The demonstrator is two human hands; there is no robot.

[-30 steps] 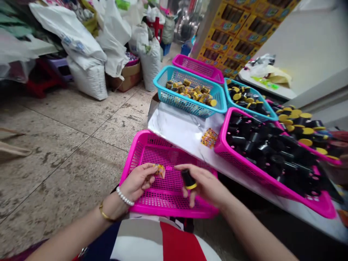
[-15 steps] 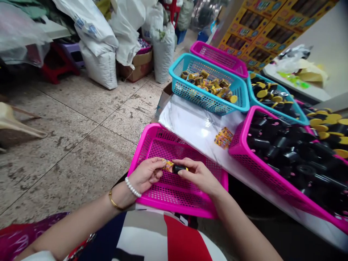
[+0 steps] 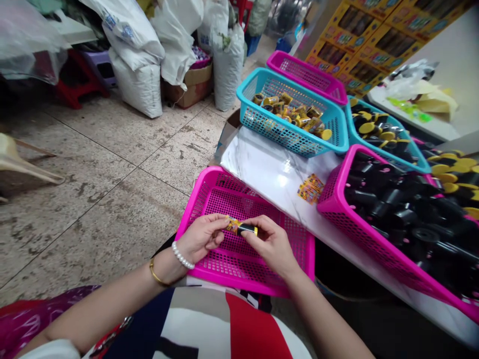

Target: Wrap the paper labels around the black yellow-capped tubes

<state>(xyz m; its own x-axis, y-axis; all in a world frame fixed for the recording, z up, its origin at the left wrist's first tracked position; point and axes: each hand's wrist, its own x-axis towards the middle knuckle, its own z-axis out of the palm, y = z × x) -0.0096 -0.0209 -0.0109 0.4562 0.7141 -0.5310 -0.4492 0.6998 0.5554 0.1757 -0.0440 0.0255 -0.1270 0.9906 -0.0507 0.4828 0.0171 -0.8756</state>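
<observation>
Nearest the lap: a navy, white, grey and red patterned garment (image 3: 194,324) fills the bottom of my feed.

Left hand (image 3: 204,238): wears a white pearl bracelet (image 3: 182,258) and a thin gold bangle (image 3: 157,274); it pinches a small yellow-and-orange printed label (image 3: 232,227) between thumb and fingers.

Right hand (image 3: 271,244): pinches a glossy black tube with a yellow end (image 3: 247,229) in its fingertips, the tube lying roughly level.

Grip: both hands nearly closed in tight pinches, just apart from each other. The label meets the dark end of the tube, but from here I cannot tell whether it is stuck on.

Under the hands: a hot-pink plastic mesh basket (image 3: 196,199), with both hands above its mesh floor.

Table: a white marble-patterned tabletop (image 3: 269,169) past the basket, with a small bunch of printed labels (image 3: 310,188) lying on it.

Right side: a large hot-pink mesh basket (image 3: 374,244) heaped with black tubes (image 3: 389,204).

Farther on: a teal mesh basket (image 3: 280,134) of small gold-and-black pieces (image 3: 295,114), a second teal mesh basket (image 3: 374,149) of black pieces with yellow tops, and a small pink mesh basket (image 3: 307,70).

Back of room: stacked yellow cartons (image 3: 355,45), white woven sacks (image 3: 136,85) and a cardboard box (image 3: 190,87) on a speckled stone-tile floor (image 3: 93,219).
</observation>
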